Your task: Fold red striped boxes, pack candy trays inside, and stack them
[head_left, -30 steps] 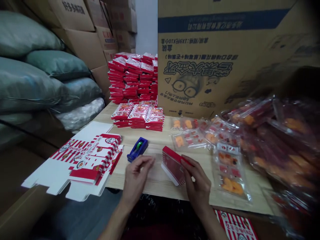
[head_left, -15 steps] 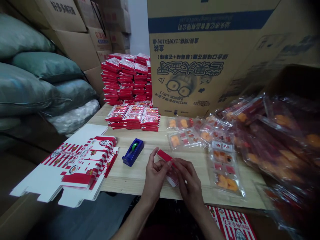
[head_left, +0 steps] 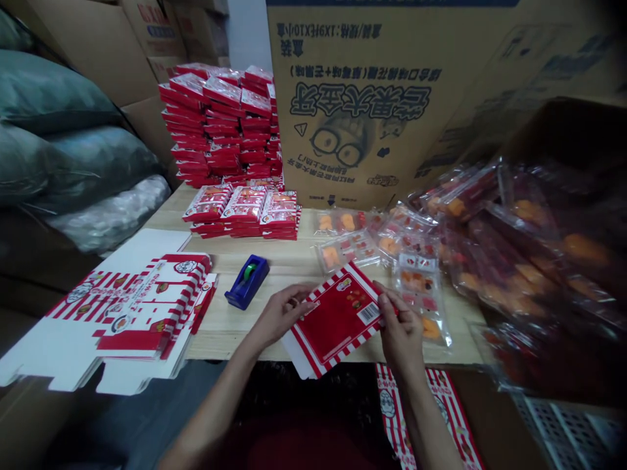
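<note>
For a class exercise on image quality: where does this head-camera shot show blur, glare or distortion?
In the head view, the plastic snack packets at right look soft, with glare on their wrappers; the large cardboard carton bows from wide-angle distortion; the top-right corner falls dark; the red-and-white printed box stays fairly sharp.

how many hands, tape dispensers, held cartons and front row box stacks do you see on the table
left hand and right hand: 2
flat carton held: 1
tape dispenser: 1
front-row box stacks: 3
total: 7
</note>
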{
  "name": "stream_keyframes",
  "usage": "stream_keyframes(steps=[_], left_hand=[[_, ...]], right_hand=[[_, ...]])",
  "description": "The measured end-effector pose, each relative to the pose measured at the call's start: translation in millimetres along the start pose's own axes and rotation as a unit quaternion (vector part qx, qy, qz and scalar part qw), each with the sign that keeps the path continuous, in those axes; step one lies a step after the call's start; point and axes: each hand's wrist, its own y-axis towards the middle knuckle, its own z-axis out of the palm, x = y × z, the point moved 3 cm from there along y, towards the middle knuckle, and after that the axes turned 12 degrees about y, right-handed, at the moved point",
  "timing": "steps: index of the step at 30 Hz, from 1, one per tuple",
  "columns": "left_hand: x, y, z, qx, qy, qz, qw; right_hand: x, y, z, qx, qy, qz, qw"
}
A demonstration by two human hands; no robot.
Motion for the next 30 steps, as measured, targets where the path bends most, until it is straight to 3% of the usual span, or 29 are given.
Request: stream_keyframes(steps=[2,5,8,10,14,18,21,23,26,30], left_hand=[[7.8,-0.9,-1.3,0.057,-0.007,-0.013,0.998],[27.8,2.5,-2.5,0.089,0.101,-0.003,0.991],[46.7,12.0,0.7,0.09,0.209,-0.002,0.974],[51.8,24.2,7.2,0.06,0.249,-0.008,0.967],[42.7,70.5,41.8,0.002,0.295,0.005,0.956],[27.3,129.0,94.4,0.004,0.282,0.042,0.958],[23.6,158.0,115.3,-0.011,0.248,0.048,0.967],[24.0,166.8,111.5,-0.037,0.213,0.048,0.975],[21.7,164.3,83.6,-0.095,0.142,0.043,0.984],[2.9,126.1,48.4,-0.175,0.04,0.018,0.984]], right_hand=[[-14.8,-3.2,-5.0,0.014,-0.014,0.015,1.0],[-47.3,-11.9,-5.3,0.051,-0.03,0.049,0.997],[-82.7,-21.2,-2.5,0.058,-0.026,0.077,0.995],[-100.9,-24.7,-1.2,0.04,-0.035,0.077,0.996],[-115.7,-23.6,-0.8,-0.012,-0.065,0.046,0.997],[-113.2,-16.0,-1.1,-0.03,-0.094,0.002,0.995],[-112.4,-10.8,-4.0,-0.032,-0.099,-0.014,0.994],[-113.2,-8.3,-8.3,-0.033,-0.09,-0.012,0.995],[-110.9,-4.1,-15.3,-0.044,-0.062,0.005,0.997],[-89.3,4.3,-8.4,-0.04,-0.016,0.025,0.999]])
